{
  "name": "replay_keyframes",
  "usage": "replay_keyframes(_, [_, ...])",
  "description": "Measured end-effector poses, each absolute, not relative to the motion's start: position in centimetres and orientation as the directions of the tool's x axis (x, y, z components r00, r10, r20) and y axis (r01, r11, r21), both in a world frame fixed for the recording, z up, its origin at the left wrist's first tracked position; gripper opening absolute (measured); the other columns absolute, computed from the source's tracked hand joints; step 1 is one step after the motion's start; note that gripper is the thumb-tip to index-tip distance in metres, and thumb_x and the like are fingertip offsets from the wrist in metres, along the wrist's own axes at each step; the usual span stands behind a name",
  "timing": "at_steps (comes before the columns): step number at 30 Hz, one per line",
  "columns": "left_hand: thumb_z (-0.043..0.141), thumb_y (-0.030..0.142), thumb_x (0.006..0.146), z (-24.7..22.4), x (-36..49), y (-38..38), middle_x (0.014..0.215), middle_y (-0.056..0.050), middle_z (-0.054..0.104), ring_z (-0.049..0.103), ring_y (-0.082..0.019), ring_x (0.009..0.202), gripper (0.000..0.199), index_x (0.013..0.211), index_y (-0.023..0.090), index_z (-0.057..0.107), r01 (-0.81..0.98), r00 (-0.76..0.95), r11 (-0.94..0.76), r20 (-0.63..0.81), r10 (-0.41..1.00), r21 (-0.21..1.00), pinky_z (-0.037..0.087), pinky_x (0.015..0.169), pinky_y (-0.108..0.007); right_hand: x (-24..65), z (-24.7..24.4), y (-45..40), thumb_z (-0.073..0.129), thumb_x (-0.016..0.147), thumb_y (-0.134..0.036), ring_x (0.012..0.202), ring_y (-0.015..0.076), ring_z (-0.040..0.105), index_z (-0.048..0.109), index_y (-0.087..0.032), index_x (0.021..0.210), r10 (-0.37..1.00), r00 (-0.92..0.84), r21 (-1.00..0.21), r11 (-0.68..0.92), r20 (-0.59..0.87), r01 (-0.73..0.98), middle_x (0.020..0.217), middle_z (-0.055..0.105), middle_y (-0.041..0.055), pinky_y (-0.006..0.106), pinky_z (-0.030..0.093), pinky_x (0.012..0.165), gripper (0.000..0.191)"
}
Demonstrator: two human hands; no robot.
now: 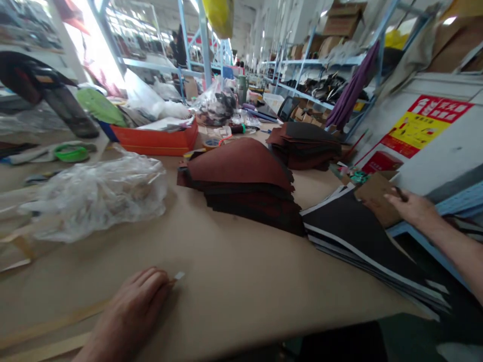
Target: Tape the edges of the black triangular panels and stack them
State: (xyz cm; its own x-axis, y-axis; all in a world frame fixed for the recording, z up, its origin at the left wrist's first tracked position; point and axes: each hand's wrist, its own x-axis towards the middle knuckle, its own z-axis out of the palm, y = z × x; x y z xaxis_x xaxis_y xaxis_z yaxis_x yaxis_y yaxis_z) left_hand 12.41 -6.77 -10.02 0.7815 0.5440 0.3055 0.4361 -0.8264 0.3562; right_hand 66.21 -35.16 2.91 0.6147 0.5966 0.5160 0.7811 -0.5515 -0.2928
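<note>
My left hand [138,301] rests low on the brown tabletop [226,271], its fingers closed on a small whitish piece [179,276] that sticks out past the fingertips. At the right, my right hand [413,206] is closed around a short dark object [400,194], too small to identify, beside a brown cardboard piece [379,198]. Just left of that hand lies a stack of black panels with pale edges [350,221], fanned over the table edge. A pile of dark red-brown panels [241,168] sits mid-table, with a second pile [305,143] behind it.
Crumpled clear plastic [98,193] covers part of the table's left side. Behind it stand an orange box [156,138], a green ring [71,152] and a tape roll [211,143]. Pale strips [56,322] lie at the lower left. Blue shelving and a cabinet with a red-yellow sign [430,123] flank the right.
</note>
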Motion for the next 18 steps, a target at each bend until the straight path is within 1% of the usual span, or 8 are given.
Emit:
replay_keyframes(3, [0.043,0.032,0.090,-9.8,12.6,-7.0,0.071,-0.003,0.061,0.057,-0.019,0.070,0.025,0.071,0.021,0.055,0.437,0.787,-0.833,0.305,0.537,0.340,0.044,0.070,-0.031,63.0,3.0,-29.3,0.063,0.075,-0.040,0.051,0.0183,0.054,0.068,-0.026,0.083,0.678,0.548,-0.274,-0.477,0.490,0.835,0.057,0.056,0.0040,0.033,0.039,0.051,0.017])
replay_keyframes(5, [0.043,0.031,0.090,-9.9,12.6,-7.0,0.071,-0.003,0.060,0.056,-0.018,0.070,0.025,0.072,0.020,0.055,0.427,0.789,-0.838,0.312,0.529,0.340,0.043,0.070,-0.030,59.3,3.1,-24.3,0.067,0.074,-0.040,0.069,0.0176,0.060,0.067,-0.025,0.102,0.779,0.421,-0.237,-0.349,0.464,0.907,0.079,0.063,0.0036,0.031,0.046,0.067,0.033])
replay_keyframes(7, [0.043,0.030,0.091,-9.9,12.5,-7.0,0.073,-0.003,0.060,0.056,-0.019,0.072,0.023,0.074,0.020,0.055,0.407,0.793,-0.848,0.329,0.512,0.338,0.043,0.070,-0.030,55.7,3.2,-19.7,0.065,0.077,-0.039,0.082,0.0187,0.061,0.063,-0.020,0.115,0.883,0.150,-0.088,-0.124,0.445,0.988,0.095,0.062,0.0060,0.030,0.047,0.074,0.043])
replay_keyframes(9, [0.043,0.029,0.091,-10.0,12.3,-7.0,0.073,-0.003,0.059,0.055,-0.018,0.072,0.022,0.075,0.020,0.055,0.395,0.798,-0.853,0.332,0.503,0.342,0.042,0.071,-0.031,53.0,3.3,-16.1,0.066,0.076,-0.040,0.089,0.0209,0.060,0.058,-0.016,0.123,0.915,0.040,0.053,-0.066,0.401,0.996,0.107,0.059,0.0086,0.030,0.048,0.076,0.053])
replay_keyframes(11, [0.043,0.028,0.091,-10.1,12.2,-7.0,0.073,-0.002,0.058,0.054,-0.018,0.072,0.021,0.075,0.020,0.054,0.398,0.799,-0.846,0.318,0.510,0.355,0.042,0.071,-0.031,51.7,3.2,-13.8,0.067,0.076,-0.041,0.089,0.0222,0.061,0.057,-0.016,0.124,0.940,0.041,0.166,-0.103,0.337,0.981,0.111,0.057,0.0094,0.030,0.048,0.071,0.055])
replay_keyframes(13, [0.042,0.028,0.092,-10.2,12.2,-7.1,0.073,-0.003,0.057,0.053,-0.019,0.072,0.022,0.075,0.020,0.054,0.409,0.801,-0.834,0.292,0.523,0.372,0.041,0.071,-0.032,51.6,3.0,-12.6,0.062,0.080,-0.039,0.086,0.0213,0.061,0.060,-0.020,0.121,0.960,0.058,0.228,-0.124,0.276,0.966,0.110,0.059,0.0081,0.029,0.046,0.066,0.045])
replay_keyframes(15, [0.040,0.027,0.093,-10.2,12.2,-7.2,0.075,-0.003,0.057,0.053,-0.019,0.074,0.023,0.075,0.019,0.053,0.425,0.799,-0.820,0.267,0.539,0.383,0.041,0.073,-0.033,52.0,3.1,-12.1,0.053,0.087,-0.035,0.084,0.0191,0.061,0.064,-0.022,0.114,0.972,0.038,0.228,-0.093,0.233,0.969,0.105,0.061,0.0060,0.027,0.045,0.065,0.032])
replay_keyframes(18, [0.037,0.027,0.094,-10.2,12.3,-7.4,0.076,-0.004,0.056,0.052,-0.020,0.075,0.025,0.074,0.019,0.052,0.451,0.795,-0.804,0.235,0.560,0.388,0.041,0.073,-0.035,52.2,4.3,-12.0,0.045,0.092,-0.029,0.084,0.0174,0.061,0.070,-0.021,0.101,0.969,0.010,0.166,-0.052,0.247,0.985,0.097,0.065,0.0042,0.026,0.043,0.067,0.027])
